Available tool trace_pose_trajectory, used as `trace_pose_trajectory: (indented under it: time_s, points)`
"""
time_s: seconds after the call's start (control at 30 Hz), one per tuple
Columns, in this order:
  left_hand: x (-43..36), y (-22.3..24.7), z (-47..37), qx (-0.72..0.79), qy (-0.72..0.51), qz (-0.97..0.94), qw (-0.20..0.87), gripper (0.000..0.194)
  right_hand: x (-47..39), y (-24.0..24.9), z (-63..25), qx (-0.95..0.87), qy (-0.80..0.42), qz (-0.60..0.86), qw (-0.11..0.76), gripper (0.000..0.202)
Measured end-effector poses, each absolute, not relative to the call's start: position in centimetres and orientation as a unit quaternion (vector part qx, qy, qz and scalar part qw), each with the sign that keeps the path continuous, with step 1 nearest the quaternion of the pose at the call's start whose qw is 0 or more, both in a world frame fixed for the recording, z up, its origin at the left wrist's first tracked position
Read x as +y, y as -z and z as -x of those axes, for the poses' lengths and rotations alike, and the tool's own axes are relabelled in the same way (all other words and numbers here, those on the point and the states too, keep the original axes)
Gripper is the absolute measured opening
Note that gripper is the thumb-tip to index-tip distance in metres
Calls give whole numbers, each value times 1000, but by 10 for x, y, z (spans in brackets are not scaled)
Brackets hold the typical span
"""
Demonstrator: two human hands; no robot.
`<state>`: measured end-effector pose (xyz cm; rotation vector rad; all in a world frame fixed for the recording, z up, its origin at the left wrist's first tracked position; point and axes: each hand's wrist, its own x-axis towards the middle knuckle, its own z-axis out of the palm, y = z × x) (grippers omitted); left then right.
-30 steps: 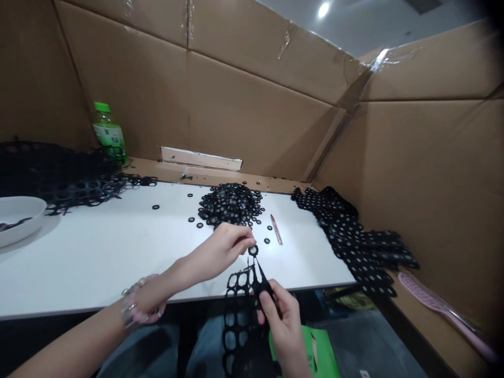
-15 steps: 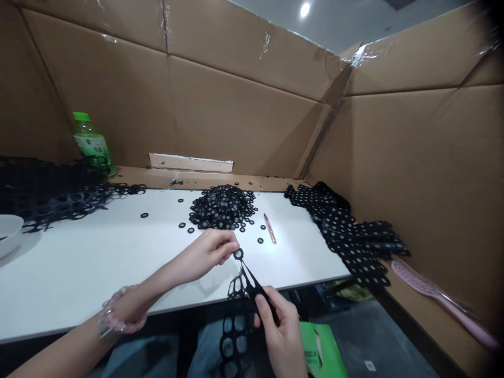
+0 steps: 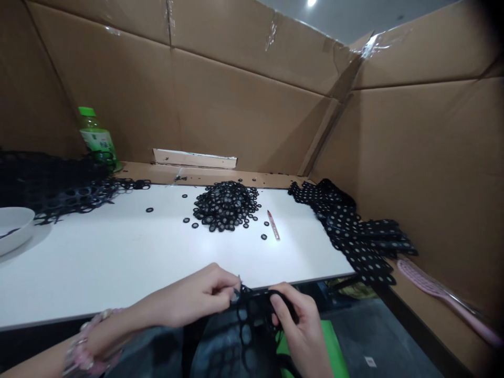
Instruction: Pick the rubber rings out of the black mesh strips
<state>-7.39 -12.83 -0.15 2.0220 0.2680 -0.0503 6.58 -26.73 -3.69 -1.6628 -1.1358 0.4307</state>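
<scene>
My right hand (image 3: 301, 323) is closed round a bunched black perforated sheet (image 3: 246, 333), whose open-holed part hangs down over my lap. My left hand (image 3: 197, 299), with a pink bead bracelet at its wrist, pinches a small black ring (image 3: 235, 296) at the sheet's upper left edge. Whether that ring is still joined to the sheet, I cannot tell. Both hands are close together just off the table's front edge. Beyond them a heap of small black rings (image 3: 226, 205) lies on the white table (image 3: 118, 262), with several loose rings around it.
A red-tipped pen-like stick (image 3: 273, 226) lies right of the heap. Black dotted sheets (image 3: 346, 226) hang over the table's right end, near a pink hairbrush (image 3: 444, 299). At left are black mesh scraps (image 3: 51, 181), a white bowl (image 3: 18, 228) and a green bottle (image 3: 98, 139). Cardboard walls (image 3: 252, 105) surround the table.
My left hand has come down toward me from above the table to the sheet's edge. The stretched strands between the hands are gone from sight. My right hand has shifted slightly right.
</scene>
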Motion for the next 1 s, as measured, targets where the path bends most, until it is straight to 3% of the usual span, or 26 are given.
trace_pose_trajectory:
  time_s: [0.1,0.23,0.3,0.4,0.53,0.8,0.97,1.0]
  points:
    - [-122,7,90,155,-14,-867,473,20,-280,40,-73,-473,-166,699,510,21]
    - [-104,-2,119,208,-27,-880,427,22,-301,48,-89,-305,-115,747,580,26]
    - [-88,-10,124,228,-25,-890,394,26,-303,53,-90,-309,-182,726,587,28]
    - [-58,-17,105,237,-69,-928,278,27,-291,62,-77,-324,-288,687,584,30]
    - [-5,-11,44,267,-109,-954,87,25,-264,71,-54,-293,-326,646,625,41]
    - [51,1,-18,249,-114,-958,85,19,-241,64,-37,-369,-408,585,596,36]
    - [-3,-21,16,236,-202,-946,97,31,-237,68,-37,-368,-378,611,590,37]
    - [-23,-24,26,190,-228,-943,149,32,-237,66,-36,-373,-371,614,588,36]
